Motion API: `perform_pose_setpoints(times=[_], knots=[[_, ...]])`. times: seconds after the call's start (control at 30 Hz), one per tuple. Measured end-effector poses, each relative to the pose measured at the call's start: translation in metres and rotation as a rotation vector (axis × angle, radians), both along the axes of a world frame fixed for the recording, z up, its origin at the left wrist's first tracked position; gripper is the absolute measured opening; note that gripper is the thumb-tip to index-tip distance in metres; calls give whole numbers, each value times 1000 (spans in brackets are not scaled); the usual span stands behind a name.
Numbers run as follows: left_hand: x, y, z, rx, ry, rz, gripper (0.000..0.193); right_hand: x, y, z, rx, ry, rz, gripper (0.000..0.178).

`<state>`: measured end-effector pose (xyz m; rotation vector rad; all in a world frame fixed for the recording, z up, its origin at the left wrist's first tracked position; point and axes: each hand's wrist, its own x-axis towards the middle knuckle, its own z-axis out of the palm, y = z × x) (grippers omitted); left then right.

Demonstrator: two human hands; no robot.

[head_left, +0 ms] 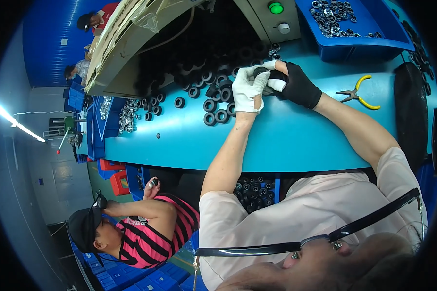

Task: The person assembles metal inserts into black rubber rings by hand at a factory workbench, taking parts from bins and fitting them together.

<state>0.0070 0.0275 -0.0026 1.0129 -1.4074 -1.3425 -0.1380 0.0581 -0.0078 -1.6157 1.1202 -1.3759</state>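
My left hand (246, 91), in a white glove, is closed on a small black ring-shaped part (260, 71) above the teal table. Pressed close against it is my right hand (298, 86), in a black fingerless glove with white wrapping on a fingertip. Its fingers are curled closed, and what lies within them is hidden by the dark glove. Loose black rings (209, 105), thick like small tyres, are heaped beside my left hand and run back under the machine. To the right of my right hand lie pliers (358, 93) with yellow handles.
A blue bin (364, 51) of shiny metal parts stands at the far right. Behind the hands rises a machine with a green button (276, 8). Metal pieces (128, 116) lie at the table's left end. A co-worker in a striped shirt (148, 237) sits at left.
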Motion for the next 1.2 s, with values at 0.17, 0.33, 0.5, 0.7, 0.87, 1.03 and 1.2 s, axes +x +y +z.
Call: perform_pose_setpoints(times=[0.17, 0.33, 0.5, 0.7, 0.87, 1.03, 1.2], knots=[[6, -7, 3, 108, 27, -125, 24, -3, -3, -1, 30, -75, 53, 29], [13, -9, 3, 230, 179, -227, 36, -6, -12, -12, 83, -135, 5, 28], [13, -10, 4, 294, 212, -169, 34, -5, -8, -9, 149, -170, 26, 30], [13, -11, 4, 286, 182, -169, 33, -5, -8, -4, 158, -162, 11, 32], [14, -13, 2, 329, 248, -158, 35, -7, -7, 2, 307, -147, 35, 34], [12, -12, 5, 342, 243, -165, 34, -6, -7, 0, 188, -165, -18, 32], [9, -13, 3, 316, 253, -143, 34, -9, -5, 4, 235, -188, -128, 30]])
